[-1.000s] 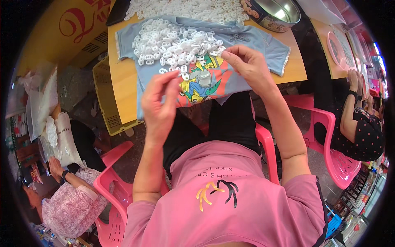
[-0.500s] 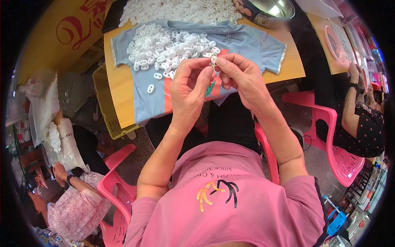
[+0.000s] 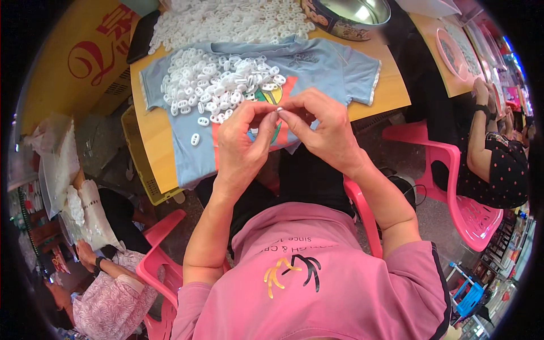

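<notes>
My left hand (image 3: 242,141) and my right hand (image 3: 326,133) meet above the near part of a blue T-shirt (image 3: 195,164) spread on the table. Thumbs and forefingers of both pinch a small white plastic piece (image 3: 280,109), mostly covered by the fingertips. On the shirt, just beyond my left hand, lies a heap of white oval plastic pieces with two holes (image 3: 195,76). One loose oval piece (image 3: 195,139) rests apart from the heap, left of my left hand.
A larger pile of white pieces (image 3: 226,22) covers the table's far side, beside a metal bowl (image 3: 354,14) and a dark flat object (image 3: 143,37). Yellow crate (image 3: 150,175) stands at left. Pink chairs (image 3: 453,187) and other people sit on both sides.
Both hands have come nearer to my body, and their fingertips are closer together. The white and yellowish bit that showed above the fingers is now mostly hidden. The whole view has shifted slightly.
</notes>
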A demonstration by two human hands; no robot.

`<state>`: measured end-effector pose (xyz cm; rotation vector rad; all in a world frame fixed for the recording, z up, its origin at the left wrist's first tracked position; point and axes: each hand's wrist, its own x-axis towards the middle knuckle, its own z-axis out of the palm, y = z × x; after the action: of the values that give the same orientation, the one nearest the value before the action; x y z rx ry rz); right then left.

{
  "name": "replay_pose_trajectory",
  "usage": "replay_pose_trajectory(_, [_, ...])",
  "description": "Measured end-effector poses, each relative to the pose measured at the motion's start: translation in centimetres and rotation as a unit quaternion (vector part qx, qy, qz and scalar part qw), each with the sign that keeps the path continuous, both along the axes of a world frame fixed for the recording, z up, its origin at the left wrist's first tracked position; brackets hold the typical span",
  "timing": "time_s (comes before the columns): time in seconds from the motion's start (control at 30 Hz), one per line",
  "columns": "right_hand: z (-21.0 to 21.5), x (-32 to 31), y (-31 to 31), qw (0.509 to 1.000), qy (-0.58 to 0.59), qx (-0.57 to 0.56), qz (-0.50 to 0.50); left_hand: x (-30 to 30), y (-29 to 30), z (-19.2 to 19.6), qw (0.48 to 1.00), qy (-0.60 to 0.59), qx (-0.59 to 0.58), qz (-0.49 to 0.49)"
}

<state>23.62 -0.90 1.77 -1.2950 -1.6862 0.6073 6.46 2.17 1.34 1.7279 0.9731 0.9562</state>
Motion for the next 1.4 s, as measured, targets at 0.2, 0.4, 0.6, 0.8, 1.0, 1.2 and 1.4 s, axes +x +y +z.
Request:
replay_pose_trajectory(0.2, [-0.2,-0.4,-0.7,0.930,0.319,-0.182,-0.027,0.8,-0.1,-0.6,0.932,-0.229,-0.282,-0.013])
replay_pose_trajectory(0.4, [-0.7,0.8,-0.4,0.927,0.299,-0.226,-0.018,1.3,-0.4,-2.1,0.920,-0.287,-0.266,0.011])
replay_pose_trajectory(0.6, [-0.7,6.4,3.0,0.981,-0.182,0.029,-0.067,0.9,-0.4,-2.2,0.928,-0.268,-0.257,0.016])
replay_pose_trajectory(0.8, [-0.6,8.0,4.6,0.945,-0.322,0.050,0.017,1.0,-0.4,-2.1,0.925,-0.267,-0.268,0.027])
replay_pose_trajectory(1.0, [0.7,8.4,6.4,0.933,-0.352,-0.008,0.072,0.9,-0.2,-2.2,0.920,-0.271,-0.282,0.006])
replay_pose_trajectory(1.2, [0.5,8.9,6.7,0.910,-0.408,-0.017,0.064,0.9,0.2,-2.0,0.906,-0.296,-0.304,0.009])
replay_pose_trajectory(1.4, [-0.1,8.7,6.2,0.918,-0.394,0.048,0.030,0.9,0.1,-2.2,0.899,-0.313,-0.305,0.010])
